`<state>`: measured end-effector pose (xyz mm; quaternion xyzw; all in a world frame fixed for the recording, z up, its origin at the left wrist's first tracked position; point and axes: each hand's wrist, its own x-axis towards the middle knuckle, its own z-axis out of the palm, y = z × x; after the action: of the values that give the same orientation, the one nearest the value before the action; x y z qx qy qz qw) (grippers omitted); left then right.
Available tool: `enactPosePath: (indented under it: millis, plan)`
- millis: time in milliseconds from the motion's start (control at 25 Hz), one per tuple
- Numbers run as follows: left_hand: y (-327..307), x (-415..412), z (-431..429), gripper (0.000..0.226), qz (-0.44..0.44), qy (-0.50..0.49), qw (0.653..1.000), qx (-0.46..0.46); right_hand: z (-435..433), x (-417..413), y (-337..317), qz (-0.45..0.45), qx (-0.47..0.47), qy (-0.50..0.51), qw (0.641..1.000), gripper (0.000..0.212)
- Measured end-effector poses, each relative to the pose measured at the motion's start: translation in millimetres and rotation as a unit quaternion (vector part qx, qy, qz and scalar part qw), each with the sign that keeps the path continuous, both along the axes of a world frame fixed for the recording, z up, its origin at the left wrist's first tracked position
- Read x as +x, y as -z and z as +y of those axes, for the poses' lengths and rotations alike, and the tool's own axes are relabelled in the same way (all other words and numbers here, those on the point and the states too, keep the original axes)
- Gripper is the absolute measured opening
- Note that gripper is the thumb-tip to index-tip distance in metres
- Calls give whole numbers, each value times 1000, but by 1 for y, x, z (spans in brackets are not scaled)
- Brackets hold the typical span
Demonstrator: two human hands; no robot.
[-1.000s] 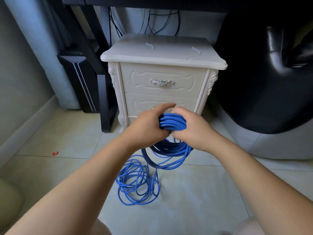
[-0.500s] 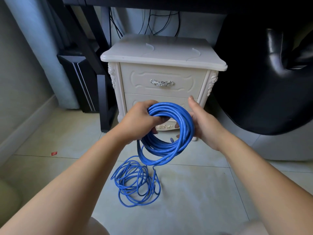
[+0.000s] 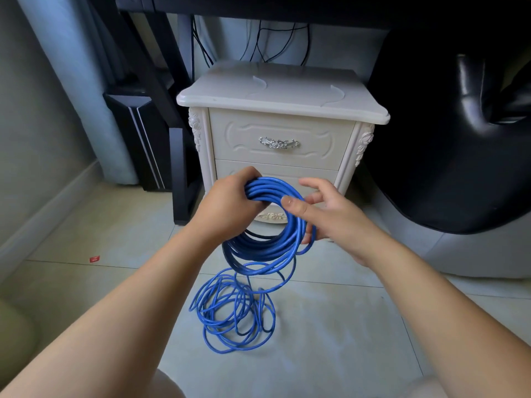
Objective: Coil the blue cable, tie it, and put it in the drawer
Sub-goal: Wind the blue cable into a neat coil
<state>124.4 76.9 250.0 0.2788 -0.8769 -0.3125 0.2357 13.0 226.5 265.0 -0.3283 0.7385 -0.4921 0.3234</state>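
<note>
— The left hand (image 3: 227, 206)?
— Fingers curled tight round the top of the coiled blue cable (image 3: 283, 249). The right hand (image 3: 330, 218) pinches its right side, thumb in front.
— And the slack?
— Looped on the floor (image 3: 344, 326) below both hands. Beyond them, the drawers (image 3: 316, 145) are closed.

- Cable (image 3: 275, 188): smooth blue plastic sheath, slight sheen.
- Cabinet (image 3: 281, 93): cream painted surface, smooth, satin.
- Handle (image 3: 278, 143): bright silvery metal.
- Seat (image 3: 474, 124): glossy black leather-like covering.
- Floor (image 3: 344, 326): smooth pale tiles.
</note>
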Motion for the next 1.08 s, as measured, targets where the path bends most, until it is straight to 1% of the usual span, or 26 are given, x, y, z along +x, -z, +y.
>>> enactPosePath:
  millis: [40,80,120,160,280,320,360,440,560,680,760,800,840,880,920,1000,1080]
  plan:
    - [1,-1,1,16,8,-8,1000,3,0,1,3,22,19,-2,1000,94]
    - [1,-3,1,15,17,-14,1000,11,-1,0,6,42,31,-3,999,101]
    - [1,-3,1,15,32,-20,999,29,-1,0,8,51,33,2,998,100]
    - [0,-4,2,15,49,-22,997,55,-2,-1,11,41,30,13,999,95]
    - [1,-7,5,14,90,-31,989,116,-4,-7,22,-39,5,37,999,68]
    - [1,-8,7,14,102,-41,985,131,-5,-7,25,-50,1,30,998,64]
    - [-1,-8,9,14,119,-55,980,152,-6,-6,27,-54,1,21,998,69]
    - [-3,-8,9,12,160,-88,958,220,-6,-2,29,-58,2,4,998,84]
    - [-6,-7,10,7,201,-121,922,308,-7,5,32,-71,-11,-5,997,83]
    - [-3,-6,16,9,210,-146,890,378,-10,11,31,-64,-45,-14,997,86]
    - [1,-6,18,9,217,-159,869,414,-11,14,32,-52,-54,-13,997,78]
    - [2,-5,20,7,220,-160,861,430,-12,16,32,-51,-53,-3,997,67]
    - [3,-5,22,6,221,-157,855,441,-13,17,33,-59,-58,15,996,52]
    - [4,-5,24,5,216,-148,855,447,-14,16,34,-77,-67,38,994,36]
    - [5,-4,27,7,204,-131,861,447,-15,14,36,-92,-76,61,991,26]
    - [5,-4,30,10,168,-87,878,439,-14,4,38,-98,-88,107,985,21]
    - [5,-2,29,22,108,-46,906,407,-11,-6,33,-75,-81,131,985,25]
